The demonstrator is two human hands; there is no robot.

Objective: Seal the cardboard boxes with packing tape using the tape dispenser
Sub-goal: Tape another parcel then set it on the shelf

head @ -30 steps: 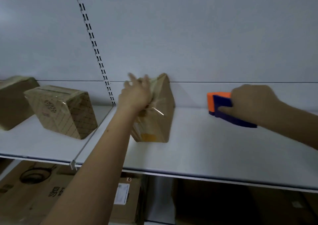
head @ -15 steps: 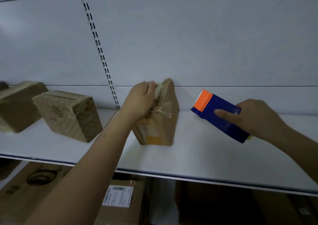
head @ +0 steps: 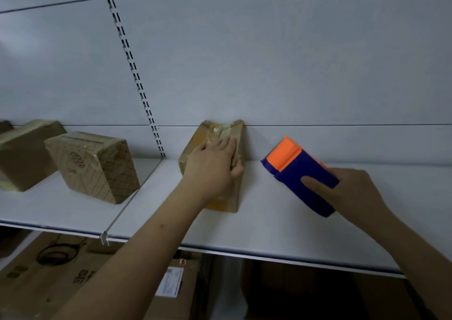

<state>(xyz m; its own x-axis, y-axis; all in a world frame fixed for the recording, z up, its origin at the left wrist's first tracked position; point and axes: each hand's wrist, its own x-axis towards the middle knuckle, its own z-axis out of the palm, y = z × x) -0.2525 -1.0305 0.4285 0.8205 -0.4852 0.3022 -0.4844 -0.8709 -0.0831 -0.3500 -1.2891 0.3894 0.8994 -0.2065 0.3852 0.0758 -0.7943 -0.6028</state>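
Here a white shelf (head: 281,221) carries all the work at about chest height, its back panel and slotted upright (head: 137,80) giving the boxes something to lean toward. Below it, larger printed cartons (head: 49,270) sit in shadow, one bearing a white label (head: 171,281). On the shelf's left section stand two taped boxes: a plain one (head: 22,153) at the frame edge and, just beside it, a patterned box (head: 95,165) tilted on one corner edge, both glossy with film and probably set aside as finished. The cardboard box (head: 230,133) in hand stands near the centre, its far end close to the back panel, with clear tape wrinkled over its top seam. The left hand (head: 212,165) lies on this box with fingers extended flat along the top and thumb hooked over the right edge, apparently pressing the tape down and steadying the box. The right hand (head: 352,192) grasps the tape dispenser (head: 300,175), thumb across its blue body, and holds it off to the right, well apart from the box. Its orange guard and toothed cutter (head: 270,154) point up and left, toward the box; whether a tape end hangs free there cannot be made out.
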